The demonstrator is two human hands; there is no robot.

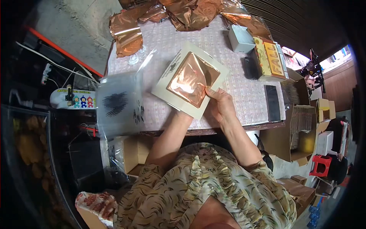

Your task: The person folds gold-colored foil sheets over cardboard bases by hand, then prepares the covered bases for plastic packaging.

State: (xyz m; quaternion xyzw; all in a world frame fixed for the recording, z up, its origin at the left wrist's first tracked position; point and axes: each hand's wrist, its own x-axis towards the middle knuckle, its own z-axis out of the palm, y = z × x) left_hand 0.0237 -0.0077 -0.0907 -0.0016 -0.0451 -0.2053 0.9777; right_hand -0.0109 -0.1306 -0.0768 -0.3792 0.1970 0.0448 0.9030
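Note:
A square of shiny copper-coloured foil point(193, 80) lies on a larger white card point(162, 87) with printed lettering along its upper left edge. The card is tilted like a diamond above the cloth-covered table. My right hand point(223, 104) is closed at the foil's lower right edge, with the thumb on top and the other fingers partly hidden. From below, my left hand point(184, 116) reaches under the card; only the wrist area shows and its fingers are hidden.
Crumpled copper foil point(194, 15) lies along the table's far edge. A clear plastic bag point(118, 103) with dark marks overhangs the left side. A white box point(241, 39), a yellow FALL box point(272, 57) and a dark phone-like slab point(272, 103) stand or lie at right. Cardboard boxes point(280, 133) flank the table.

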